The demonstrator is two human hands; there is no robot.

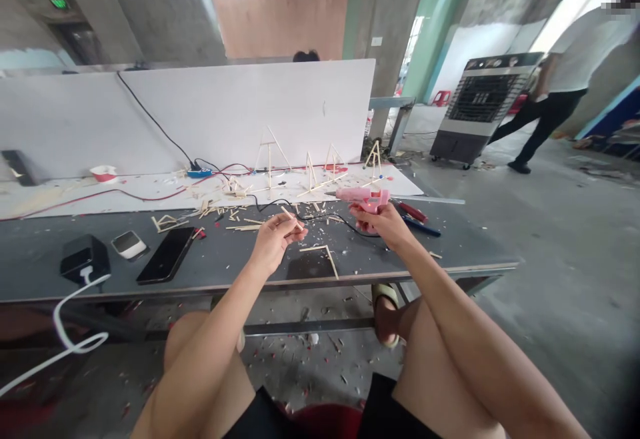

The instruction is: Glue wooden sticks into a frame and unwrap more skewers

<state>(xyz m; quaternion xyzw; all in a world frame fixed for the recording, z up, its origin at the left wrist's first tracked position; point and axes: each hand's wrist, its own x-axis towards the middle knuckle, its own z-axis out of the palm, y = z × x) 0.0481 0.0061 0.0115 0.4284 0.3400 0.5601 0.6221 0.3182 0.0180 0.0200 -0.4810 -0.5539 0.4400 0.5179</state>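
My right hand (381,220) is closed round a pink glue gun (361,196), its nozzle pointing left over the grey table (225,259). My left hand (274,233) pinches a thin wooden stick (293,217) a short way left of the gun. An angled piece of joined sticks (323,252) lies on the table below and between the hands. Several upright triangular stick frames (310,165) stand on the white board (150,192) behind. The gun's black cord (320,215) runs back across the table.
A black phone (166,254), a small white device (129,244) and a black charger with a white cable (85,259) lie at the left. Loose sticks litter the middle. Pliers or cutters (417,219) lie at the right. A person walks past a cooling fan (483,105) at the far right.
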